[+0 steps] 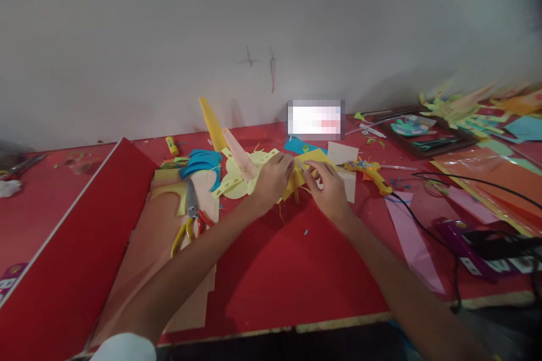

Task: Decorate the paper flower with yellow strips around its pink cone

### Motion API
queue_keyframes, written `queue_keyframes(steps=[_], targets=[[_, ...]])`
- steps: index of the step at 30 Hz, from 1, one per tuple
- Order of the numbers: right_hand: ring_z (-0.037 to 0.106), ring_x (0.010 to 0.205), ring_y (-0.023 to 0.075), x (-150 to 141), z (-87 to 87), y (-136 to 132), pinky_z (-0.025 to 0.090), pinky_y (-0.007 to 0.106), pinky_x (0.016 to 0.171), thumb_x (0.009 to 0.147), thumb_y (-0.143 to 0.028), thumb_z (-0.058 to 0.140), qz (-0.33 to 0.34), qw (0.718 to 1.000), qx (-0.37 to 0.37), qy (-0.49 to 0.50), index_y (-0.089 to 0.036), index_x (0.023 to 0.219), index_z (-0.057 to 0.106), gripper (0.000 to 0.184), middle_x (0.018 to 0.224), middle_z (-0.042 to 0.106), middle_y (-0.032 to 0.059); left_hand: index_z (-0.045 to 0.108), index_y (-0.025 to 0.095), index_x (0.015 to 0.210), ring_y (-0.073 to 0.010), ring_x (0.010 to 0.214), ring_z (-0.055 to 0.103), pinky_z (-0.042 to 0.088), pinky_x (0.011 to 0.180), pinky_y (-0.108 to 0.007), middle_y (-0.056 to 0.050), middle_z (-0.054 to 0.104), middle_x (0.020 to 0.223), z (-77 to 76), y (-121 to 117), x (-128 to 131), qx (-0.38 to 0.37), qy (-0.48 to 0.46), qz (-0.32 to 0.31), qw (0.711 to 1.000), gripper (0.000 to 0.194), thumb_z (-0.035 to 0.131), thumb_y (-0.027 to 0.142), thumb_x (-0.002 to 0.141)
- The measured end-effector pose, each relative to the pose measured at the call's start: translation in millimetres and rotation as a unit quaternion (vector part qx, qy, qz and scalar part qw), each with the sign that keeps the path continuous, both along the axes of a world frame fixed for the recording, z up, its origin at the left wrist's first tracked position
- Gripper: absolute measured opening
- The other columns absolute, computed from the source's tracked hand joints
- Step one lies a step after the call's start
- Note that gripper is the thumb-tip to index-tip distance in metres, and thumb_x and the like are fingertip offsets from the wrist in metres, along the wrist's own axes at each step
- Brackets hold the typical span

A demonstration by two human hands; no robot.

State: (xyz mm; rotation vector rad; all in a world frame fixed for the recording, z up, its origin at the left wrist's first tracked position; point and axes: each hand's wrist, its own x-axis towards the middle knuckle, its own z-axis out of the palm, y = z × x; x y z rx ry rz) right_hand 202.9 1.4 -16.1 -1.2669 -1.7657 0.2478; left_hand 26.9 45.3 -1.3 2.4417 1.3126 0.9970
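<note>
My left hand [273, 177] is closed, its fingertips pinching a piece of yellow paper [315, 156] above the red table. From the other side, my right hand [329, 187] grips the same paper between thumb and fingers. The exact pinch point is small and partly covered by the fingers. Left of my left hand lies a pale yellow paper shape [235, 172] with strips across it. A pink paper cone [237, 152] and a taller yellow cone [212, 124] rise beside it. Blue fringed paper [201, 166] lies further left.
Scissors [192, 211] lie on peach sheets [146, 237] at left, beside a red upright divider [80, 237]. A yellow glue gun [372, 174] sits right of my right hand, its black cord [417, 227] trailing forward. A blurred bright screen [315, 119] leans on the wall.
</note>
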Motion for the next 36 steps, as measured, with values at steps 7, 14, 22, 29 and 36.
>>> queue_keyframes(steps=[7,14,22,29,36], targets=[[0.071,0.093,0.0246,-20.3,-2.0,-21.3,0.056,0.038,0.084,0.100,-0.034,0.053,0.141,0.988,-0.062,-0.026,-0.027,0.117,0.068,0.024,0.106,0.076,0.0080,0.059,0.023,0.097,-0.0159,0.085,0.065,0.052,0.078,-0.029,-0.001,0.068,0.092,-8.2,-67.4,-21.4,-0.171,-0.257,0.014,0.951,0.011,0.065,0.021,0.089],[0.074,0.086,0.0210,-34.0,0.1,-25.0,0.057,0.033,0.077,0.098,-0.029,0.054,0.190,0.969,-0.137,0.082,-0.026,0.113,0.069,0.022,0.098,0.077,0.0054,0.060,0.021,0.098,-0.0136,0.081,0.064,0.051,0.071,-0.024,-0.001,0.066,0.088,-18.6,-65.0,-39.8,-0.228,-0.370,0.002,0.901,0.020,0.069,0.036,0.088],[0.071,0.080,0.0188,-34.4,3.4,-23.1,0.056,0.030,0.072,0.093,-0.031,0.059,0.166,0.960,-0.156,0.166,-0.022,0.107,0.067,0.019,0.090,0.074,0.0044,0.060,0.019,0.087,-0.0116,0.067,0.054,0.045,0.063,-0.024,0.002,0.057,0.075,-17.7,-64.7,-37.8,-0.257,-0.360,-0.016,0.897,0.031,0.068,0.049,0.088],[0.063,0.070,0.0165,-38.3,5.8,-26.3,0.046,0.028,0.065,0.094,-0.032,0.057,0.191,0.955,-0.183,0.133,-0.021,0.086,0.063,0.014,0.076,0.067,0.0012,0.056,0.019,0.083,-0.0112,0.065,0.052,0.043,0.064,-0.024,0.003,0.053,0.071,-10.1,-69.4,-38.1,-0.264,-0.361,-0.018,0.894,0.041,0.063,0.059,0.091],[0.059,0.068,0.0160,-39.6,6.0,-28.2,0.043,0.028,0.062,0.093,-0.033,0.058,0.202,0.938,-0.218,0.176,-0.022,0.086,0.062,0.014,0.074,0.063,0.0000,0.057,0.018,0.082,-0.0118,0.064,0.053,0.042,0.063,-0.025,0.003,0.054,0.069,-9.5,-70.3,-38.2,-0.291,-0.353,-0.026,0.889,0.045,0.062,0.062,0.089]])
